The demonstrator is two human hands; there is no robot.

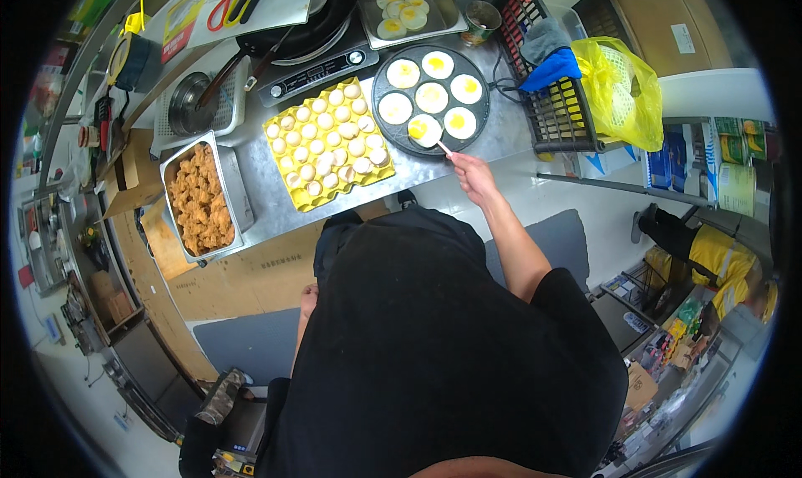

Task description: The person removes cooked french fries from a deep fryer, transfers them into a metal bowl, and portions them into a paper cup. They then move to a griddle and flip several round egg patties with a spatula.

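Observation:
My right hand (474, 176) is closed around a thin stick-like utensil (444, 148), whose far end meets the edge of the front fried egg (425, 131). That egg lies in one of several round wells of a black egg pan (380, 129), each well holding an egg. My left hand (309, 298) hangs low beside my body, partly hidden by my clothing, and its grip does not show clearly. A yellow egg tray (302, 204) left of the pan holds whole eggs and broken shells. Behind the pan, cooked eggs lie in a steel tray (440, 32).
A steel container (239, 243) of fried food stands on the counter's left. A black wok (338, 14) sits on an induction cooker (310, 77). At right are a black plastic basket (564, 124) and a yellow bag (645, 102). A person in yellow (720, 252) is at far right.

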